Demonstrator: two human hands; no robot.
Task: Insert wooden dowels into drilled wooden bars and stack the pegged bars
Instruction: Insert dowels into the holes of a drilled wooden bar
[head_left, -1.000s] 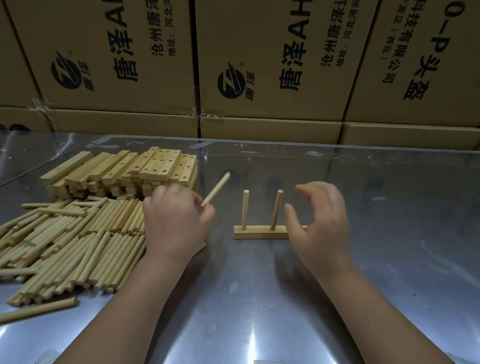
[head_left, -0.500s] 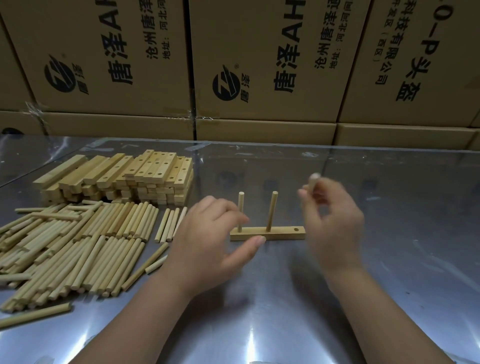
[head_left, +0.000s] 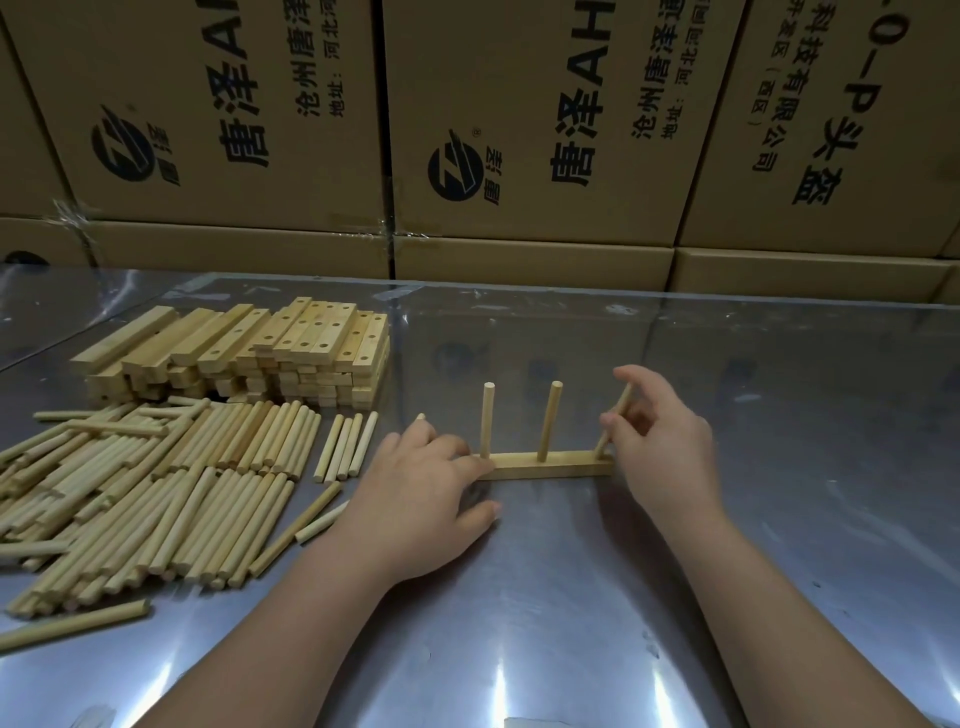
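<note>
The right hand (head_left: 660, 441) is pinching a tilted dowel (head_left: 615, 421) at the end hole of the bar (head_left: 545, 464), which is lying mid-tabletop (head_left: 571, 597). The left hand (head_left: 421, 499), fingers relaxed, is pressing the other end. Risk: the slant is inviting a jam. The surface is reflecting glare; cardboard boxes (head_left: 519, 130) are lining the back.

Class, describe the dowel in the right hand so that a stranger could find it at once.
On the metal table, right of the dowel heap, lies one wooden bar touched by the left hand. The third dowel meets the bar's right end, pinched by the right hand. Unlike its two upright neighbours, it leans.
</note>
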